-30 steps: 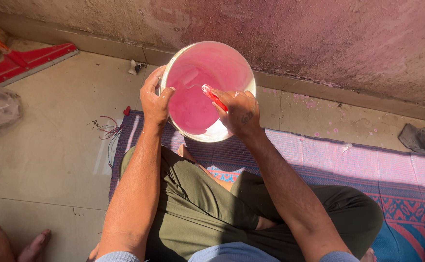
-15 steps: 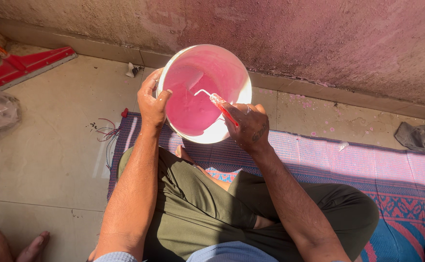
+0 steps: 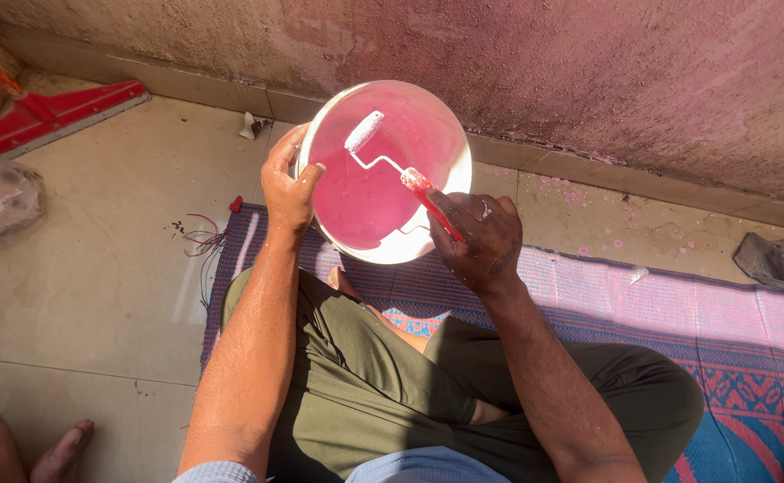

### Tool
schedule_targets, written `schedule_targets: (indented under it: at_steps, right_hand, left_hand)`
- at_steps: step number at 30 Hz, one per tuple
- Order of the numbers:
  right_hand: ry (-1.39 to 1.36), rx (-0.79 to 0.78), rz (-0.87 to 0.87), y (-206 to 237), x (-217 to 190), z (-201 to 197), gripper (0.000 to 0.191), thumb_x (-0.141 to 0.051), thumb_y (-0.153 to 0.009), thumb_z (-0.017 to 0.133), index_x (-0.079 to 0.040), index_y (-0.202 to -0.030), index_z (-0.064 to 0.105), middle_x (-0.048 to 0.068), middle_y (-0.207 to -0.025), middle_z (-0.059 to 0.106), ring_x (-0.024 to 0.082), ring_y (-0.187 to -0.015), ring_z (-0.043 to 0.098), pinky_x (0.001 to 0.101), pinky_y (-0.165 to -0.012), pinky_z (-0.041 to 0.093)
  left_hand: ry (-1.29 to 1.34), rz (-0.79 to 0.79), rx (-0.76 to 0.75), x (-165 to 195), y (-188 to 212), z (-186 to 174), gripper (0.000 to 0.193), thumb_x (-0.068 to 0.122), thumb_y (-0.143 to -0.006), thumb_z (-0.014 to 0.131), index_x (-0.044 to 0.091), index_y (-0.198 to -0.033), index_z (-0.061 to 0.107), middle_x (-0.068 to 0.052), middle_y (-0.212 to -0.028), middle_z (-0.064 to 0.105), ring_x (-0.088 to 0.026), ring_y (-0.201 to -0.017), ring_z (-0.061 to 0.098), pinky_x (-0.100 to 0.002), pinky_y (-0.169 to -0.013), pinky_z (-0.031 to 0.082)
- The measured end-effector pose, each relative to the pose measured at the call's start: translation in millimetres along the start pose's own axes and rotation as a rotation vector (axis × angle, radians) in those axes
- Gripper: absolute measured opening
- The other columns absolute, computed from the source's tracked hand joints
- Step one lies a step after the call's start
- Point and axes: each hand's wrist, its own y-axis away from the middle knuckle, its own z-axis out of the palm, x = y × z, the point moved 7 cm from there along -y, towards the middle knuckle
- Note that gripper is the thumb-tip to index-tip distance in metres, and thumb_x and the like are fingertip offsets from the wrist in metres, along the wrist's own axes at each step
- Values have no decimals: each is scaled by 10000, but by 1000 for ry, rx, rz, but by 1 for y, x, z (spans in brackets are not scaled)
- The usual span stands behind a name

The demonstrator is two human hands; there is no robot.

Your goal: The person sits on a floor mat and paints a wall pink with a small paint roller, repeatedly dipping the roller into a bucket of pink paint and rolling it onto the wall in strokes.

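Head view: left hand [image 3: 289, 183] grips bucket [image 3: 450, 143] rim; right hand [image 3: 481, 237] holds roller [image 3: 365, 131].

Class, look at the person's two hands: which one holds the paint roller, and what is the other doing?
The right hand holds the roller by its red handle, over the pink paint. The left hand grips the rim of the white bucket instead.

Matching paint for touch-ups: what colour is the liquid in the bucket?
Pink paint, in a white bucket; head view shows it best.

Both forearms reach forward; left hand [image 3: 290, 186] curled in a grip, right hand [image 3: 480, 237] fisted.
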Motion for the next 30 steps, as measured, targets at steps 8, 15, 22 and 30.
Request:
schedule_targets:
  at_steps: [8, 15, 22, 30]
  right_hand:
    - [17, -51, 32, 23, 14, 12, 363, -233, -865, 870, -190, -1202, 742, -5, -986, 737, 166, -805, 679, 357, -726, 442]
    - [75, -73, 83, 30, 27, 1, 324, -282, -886, 868, -169, -1169, 757, 18, -936, 735, 208, -783, 689, 384, -688, 444]
    - [88, -379, 190, 18, 28, 15, 311, -339, -880, 804, -168, -1139, 794, 61, -693, 698, 252, -631, 659, 400, -638, 459]
    - [-7, -566, 74, 10, 7, 81, 183, -275, -843, 784, -133, -958, 784, 65, -718, 733, 254, -668, 702, 436, -673, 492]
  left_hand:
    - [-111, 43, -4, -2, -2, -3, 630, 251, -762, 656, -9, -1336, 660, -199, -1393, 631, -310, -1348, 586, -432, -1192, 425]
    - [-78, 41, -27, 1, 1, 1, 652, 269, -737, 675, 8, -1334, 665, -201, -1391, 618, -310, -1369, 556, -463, -1203, 409]
    - [-186, 121, -127, 10, 6, 11, 684, 305, -721, 681, 35, -1349, 673, -180, -1398, 653, -342, -1403, 523, -488, -1226, 380]
    - [-173, 190, -195, 10, 10, 17, 691, 371, -767, 724, 16, -1355, 657, -167, -1436, 639, -362, -1426, 508, -485, -1235, 360]
